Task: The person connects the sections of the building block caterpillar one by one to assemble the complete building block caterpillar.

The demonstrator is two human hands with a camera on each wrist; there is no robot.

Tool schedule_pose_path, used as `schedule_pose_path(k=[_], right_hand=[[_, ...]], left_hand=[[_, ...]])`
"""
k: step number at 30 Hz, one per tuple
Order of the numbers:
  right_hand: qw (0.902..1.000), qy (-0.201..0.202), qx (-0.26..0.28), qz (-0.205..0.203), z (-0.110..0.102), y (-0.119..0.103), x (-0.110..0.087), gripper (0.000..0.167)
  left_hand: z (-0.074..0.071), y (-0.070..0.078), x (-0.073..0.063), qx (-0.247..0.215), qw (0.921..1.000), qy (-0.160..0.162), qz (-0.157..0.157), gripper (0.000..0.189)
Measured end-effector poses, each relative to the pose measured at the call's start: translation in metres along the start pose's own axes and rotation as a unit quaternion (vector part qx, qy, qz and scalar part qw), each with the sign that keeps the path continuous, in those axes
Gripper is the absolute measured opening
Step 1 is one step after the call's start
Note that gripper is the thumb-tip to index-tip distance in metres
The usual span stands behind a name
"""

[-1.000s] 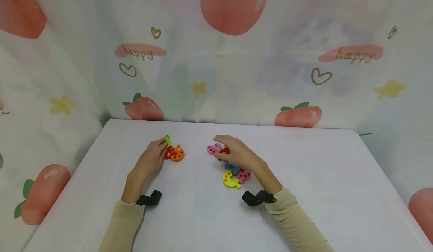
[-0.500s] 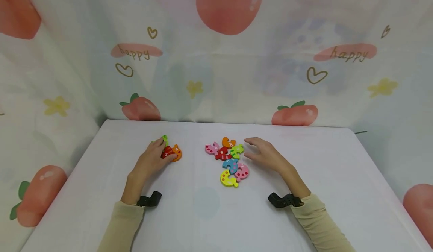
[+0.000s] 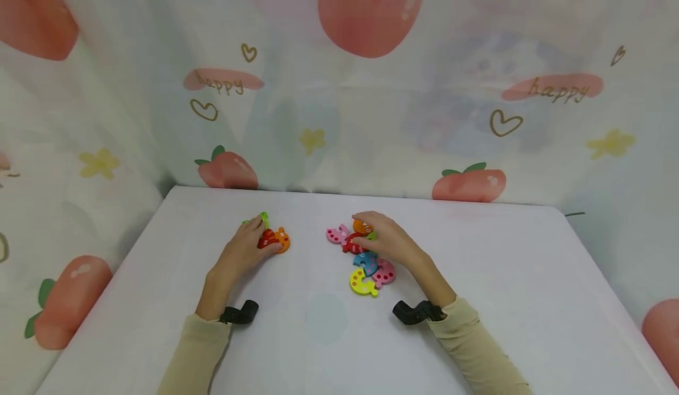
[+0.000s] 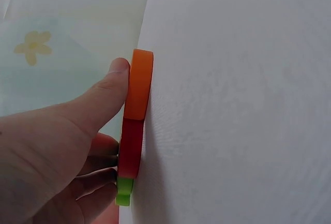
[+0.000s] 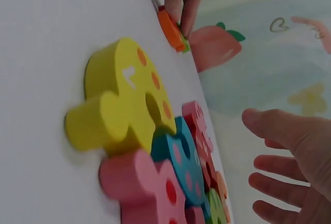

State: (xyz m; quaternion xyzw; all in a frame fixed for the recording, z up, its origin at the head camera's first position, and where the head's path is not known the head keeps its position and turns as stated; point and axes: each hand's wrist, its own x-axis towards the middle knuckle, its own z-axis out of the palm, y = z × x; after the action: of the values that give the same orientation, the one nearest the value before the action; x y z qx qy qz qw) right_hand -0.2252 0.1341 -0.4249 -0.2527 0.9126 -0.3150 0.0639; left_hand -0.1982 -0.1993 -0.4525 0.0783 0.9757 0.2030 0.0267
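In the head view my left hand [image 3: 244,247] rests on a small group of flat puzzle pieces. Its thumb touches an orange piece [image 4: 139,84], and its other fingers lie on a red piece [image 4: 131,149] and a green one [image 4: 124,190]. My right hand [image 3: 395,239] hovers with spread fingers above a second cluster, holding nothing. That cluster has a yellow spotted piece [image 5: 137,92], a blue one [image 5: 181,167], a pink one [image 5: 155,182], a red one [image 3: 352,244] and another pink piece [image 3: 336,234]. The hand partly covers an orange piece [image 3: 363,226] and a green one.
Both clusters lie on a white table [image 3: 318,348], with a gap of bare surface between them. A printed curtain [image 3: 339,118] with fruit and hearts stands behind the table and along its left side. Each wrist wears a black camera mount [image 3: 240,313].
My right hand drew back to the right, off the cluster, then came left over it again. The left thumb has come down onto the orange piece. The pieces look unmoved.
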Motion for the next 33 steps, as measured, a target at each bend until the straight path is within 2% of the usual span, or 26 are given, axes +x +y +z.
schedule_pose_path(k=[6, 10, 14, 19, 22, 33], right_hand=[[0.9998, -0.018, 0.005, 0.002, 0.013, -0.018, 0.018, 0.055], [0.9996, -0.025, 0.015, 0.003, 0.020, -0.024, 0.026, 0.056], [0.9997, -0.020, -0.010, 0.010, 0.024, -0.027, 0.032, 0.053], [0.9965, -0.021, -0.078, 0.023, 0.029, -0.027, 0.032, 0.052], [0.9946, -0.022, -0.098, 0.026, 0.030, -0.027, 0.032, 0.053], [0.9962, -0.005, -0.077, 0.040, 0.034, -0.023, 0.031, 0.054]], left_hand=[[0.004, -0.002, 0.001, -0.007, 0.9999, 0.000, 0.010, 0.076], [0.003, -0.001, 0.001, -0.014, 0.9999, -0.007, 0.006, 0.078], [0.001, -0.001, 0.002, -0.021, 0.9997, -0.007, 0.005, 0.078], [-0.001, 0.001, 0.000, -0.027, 0.9995, -0.015, 0.001, 0.078], [-0.002, 0.001, 0.000, -0.029, 0.9994, -0.016, -0.004, 0.078], [-0.003, 0.000, 0.000, -0.018, 0.9996, -0.022, -0.004, 0.077]])
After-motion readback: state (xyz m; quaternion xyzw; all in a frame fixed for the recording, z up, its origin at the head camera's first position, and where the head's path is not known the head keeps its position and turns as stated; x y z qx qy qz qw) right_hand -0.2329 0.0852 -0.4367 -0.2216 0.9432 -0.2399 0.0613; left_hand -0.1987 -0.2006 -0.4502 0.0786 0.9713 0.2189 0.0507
